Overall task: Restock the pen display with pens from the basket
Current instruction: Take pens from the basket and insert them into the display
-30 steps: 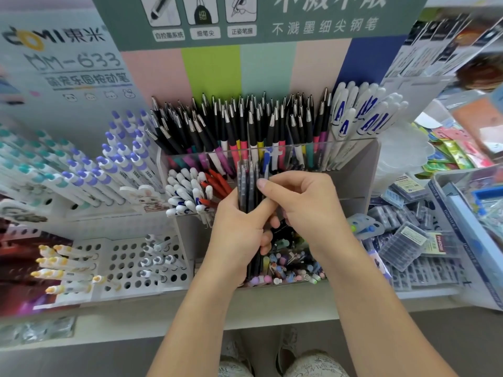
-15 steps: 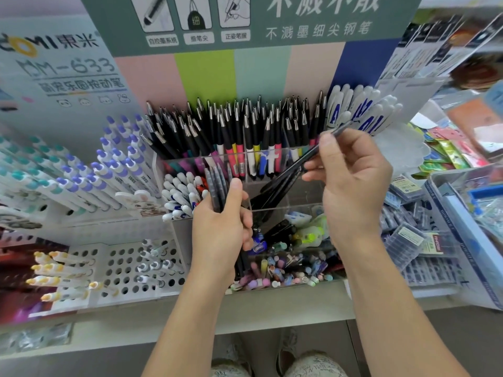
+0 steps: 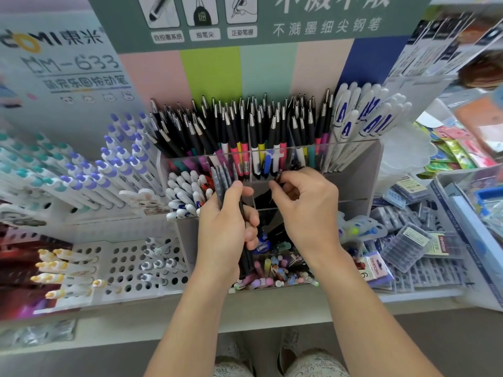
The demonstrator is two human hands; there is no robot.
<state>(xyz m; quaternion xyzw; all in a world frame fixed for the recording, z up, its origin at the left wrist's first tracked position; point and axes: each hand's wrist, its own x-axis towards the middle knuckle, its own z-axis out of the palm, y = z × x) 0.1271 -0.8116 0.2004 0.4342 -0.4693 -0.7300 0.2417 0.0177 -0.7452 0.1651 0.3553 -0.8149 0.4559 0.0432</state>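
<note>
My left hand grips a bundle of dark grey pens, held upright in front of the clear acrylic pen display. My right hand is just to its right, fingers curled, pinching a dark pen near its tip over the middle compartment. The display's back row is packed with black-capped pens with coloured barrels. White pens with blue letters fill its right end. No basket is visible.
White pens with purple caps and teal caps stand in racks at the left. A white perforated holder sits lower left. Small coloured items fill the display's front bin. Clear refill boxes lie at the right.
My right hand came down from the back row, where it held a dark pen up at a slant, to the middle compartment close beside my left hand. The left hand kept its bundle.
</note>
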